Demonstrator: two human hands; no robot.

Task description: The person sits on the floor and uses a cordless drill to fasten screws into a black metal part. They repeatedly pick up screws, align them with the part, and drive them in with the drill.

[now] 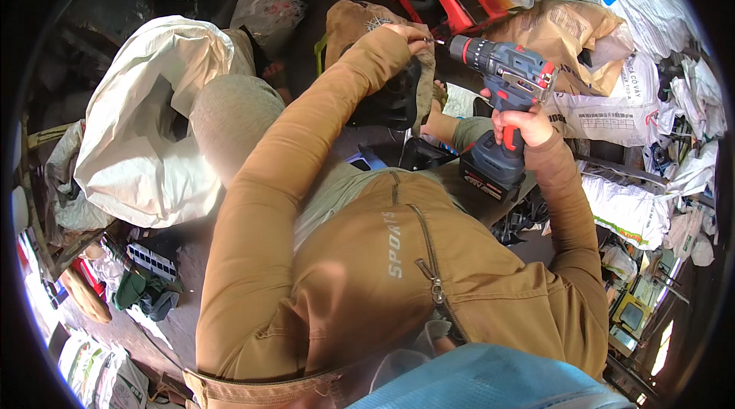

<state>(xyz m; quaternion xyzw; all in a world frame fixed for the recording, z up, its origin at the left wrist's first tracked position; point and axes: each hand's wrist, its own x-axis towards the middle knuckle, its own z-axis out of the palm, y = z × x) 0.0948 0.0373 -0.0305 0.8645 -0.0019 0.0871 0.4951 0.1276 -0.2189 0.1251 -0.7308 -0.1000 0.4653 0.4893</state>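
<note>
While the cordless drill (505, 65) is held up ahead of the torso, toward the right, its chuck (464, 50) faces the left hand (413, 36). The right hand (528, 127) curls round the grip, fingers closed on it; whether one presses the trigger I cannot tell. The left hand's fingers are drawn together by the tip of the drill bit (439, 41); whether they pinch it or some small piece is too fine to make out. Were the trigger squeezed with fingertips so near, the turning bit could nip skin; the drill's weight, borne one-handed, could tip it off line. Below the left hand sits a black part (394, 95) beside brown fabric (348, 20). Ahead, the red stool (452, 0) and brown paper sack (570, 30) edge the forward reach; leftward, a white sack (153, 179) bulges beside the knee (233, 114). The roomiest path seems back over the lap, between the forearms.
</note>
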